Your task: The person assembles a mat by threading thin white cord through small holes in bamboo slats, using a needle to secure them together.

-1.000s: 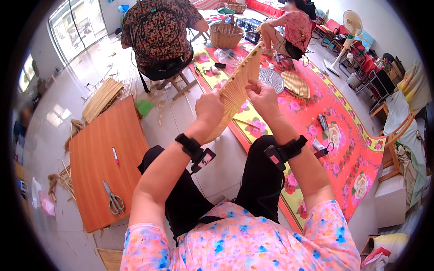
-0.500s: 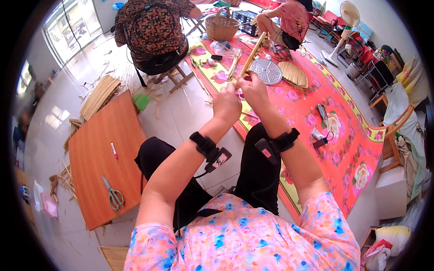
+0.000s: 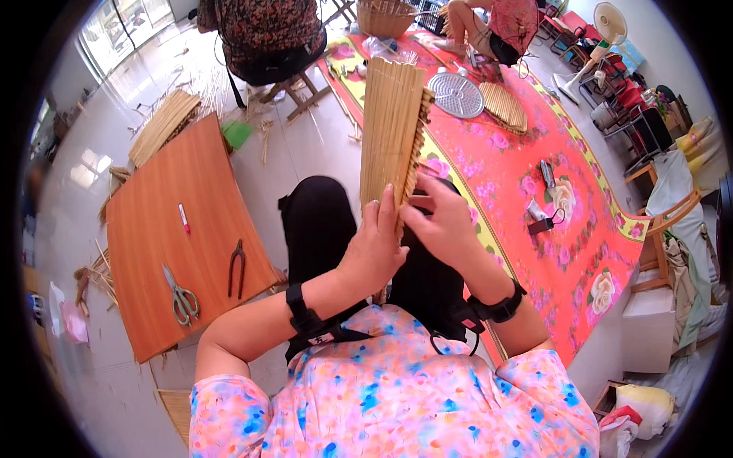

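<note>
A flat straw panel [image 3: 388, 122] stands up between my knees, its broad face of pale lengthwise strips toward me and a ridged, knobbly edge on its right side. My left hand [image 3: 374, 240] holds its lower part, with the fingers laid along the face and the thumb side toward the edge. At the ridged edge my right hand [image 3: 443, 217] pinches with thumb and fingers. The lowest end of the panel is hidden behind my hands.
A brown board [image 3: 164, 252] at left bears scissors [image 3: 183, 301], pliers [image 3: 237, 269] and a marker [image 3: 184, 218]. A flowered red mat [image 3: 504, 175] at right carries a round perforated disc [image 3: 456, 95] and another straw panel [image 3: 504, 107]. Two people sit ahead, near a basket [image 3: 384, 19].
The straw panel has turned from edge-on to showing its broad face. Both hands have come closer to my body. The pliers on the board now show, clear of my left arm.
</note>
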`<state>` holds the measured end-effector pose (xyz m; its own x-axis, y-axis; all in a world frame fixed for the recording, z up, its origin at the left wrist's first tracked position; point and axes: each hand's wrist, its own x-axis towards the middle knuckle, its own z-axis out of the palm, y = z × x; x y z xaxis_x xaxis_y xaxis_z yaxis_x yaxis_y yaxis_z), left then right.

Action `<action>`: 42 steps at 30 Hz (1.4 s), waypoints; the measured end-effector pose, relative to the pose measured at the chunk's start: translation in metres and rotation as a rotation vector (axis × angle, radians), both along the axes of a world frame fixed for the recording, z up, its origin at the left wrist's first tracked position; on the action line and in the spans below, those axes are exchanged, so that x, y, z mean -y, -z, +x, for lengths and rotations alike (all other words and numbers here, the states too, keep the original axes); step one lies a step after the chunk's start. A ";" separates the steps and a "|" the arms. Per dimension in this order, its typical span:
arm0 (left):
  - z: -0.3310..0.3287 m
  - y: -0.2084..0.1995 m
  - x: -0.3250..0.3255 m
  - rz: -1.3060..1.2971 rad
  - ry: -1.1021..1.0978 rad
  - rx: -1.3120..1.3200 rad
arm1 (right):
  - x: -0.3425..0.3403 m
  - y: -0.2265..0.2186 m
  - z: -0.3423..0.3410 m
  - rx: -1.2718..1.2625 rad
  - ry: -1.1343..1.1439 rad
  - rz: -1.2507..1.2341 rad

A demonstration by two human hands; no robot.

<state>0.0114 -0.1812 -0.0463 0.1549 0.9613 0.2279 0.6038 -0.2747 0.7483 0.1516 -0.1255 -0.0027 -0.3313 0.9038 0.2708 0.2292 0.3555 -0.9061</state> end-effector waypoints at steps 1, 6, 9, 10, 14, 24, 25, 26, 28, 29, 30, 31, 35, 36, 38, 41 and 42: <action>0.001 0.004 0.009 0.014 -0.010 -0.015 | 0.005 -0.008 0.005 0.112 0.085 -0.029; 0.004 0.018 0.018 0.142 -0.003 -0.014 | 0.009 -0.045 0.011 0.164 0.212 0.173; 0.010 0.012 0.015 0.139 0.007 -0.058 | -0.001 -0.049 0.005 0.165 0.298 0.221; 0.012 0.012 0.014 0.128 0.011 -0.080 | -0.005 -0.050 0.003 0.189 0.339 0.240; 0.004 0.006 0.009 0.131 0.059 -0.092 | -0.021 -0.048 0.005 0.264 0.396 0.181; -0.128 0.043 -0.003 0.160 -0.368 -0.273 | -0.017 -0.054 0.000 0.482 0.486 0.316; -0.155 0.062 0.003 0.042 -0.453 -0.405 | -0.018 -0.050 0.003 0.482 0.503 0.363; -0.182 0.083 0.013 -0.075 -0.535 -0.528 | -0.019 -0.045 0.002 0.434 0.489 0.372; -0.235 0.141 0.045 -0.192 -0.726 -0.654 | -0.021 -0.040 0.000 0.349 0.484 0.406; -0.245 0.152 0.059 -0.295 -0.808 -0.669 | -0.018 -0.043 -0.006 0.390 0.522 0.403; -0.252 0.160 0.071 -0.392 -0.880 -0.678 | -0.018 -0.042 -0.005 0.391 0.505 0.389; -0.255 0.168 0.081 -0.353 -0.883 -0.682 | -0.019 -0.042 -0.003 0.396 0.493 0.380; -0.249 0.196 0.110 -0.196 -0.776 -0.670 | -0.016 -0.049 -0.002 0.513 0.492 0.384; -0.248 0.196 0.107 -0.176 -0.762 -0.654 | -0.016 -0.050 -0.005 0.478 0.508 0.362; -0.268 0.210 0.108 -0.237 -0.747 -0.585 | -0.018 -0.053 -0.010 0.478 0.504 0.343; -0.262 0.187 0.066 -0.519 -0.716 0.335 | -0.024 -0.050 -0.010 0.399 0.456 0.344; -0.256 0.159 0.054 -0.627 -0.673 0.765 | -0.025 -0.048 -0.010 0.337 0.427 0.342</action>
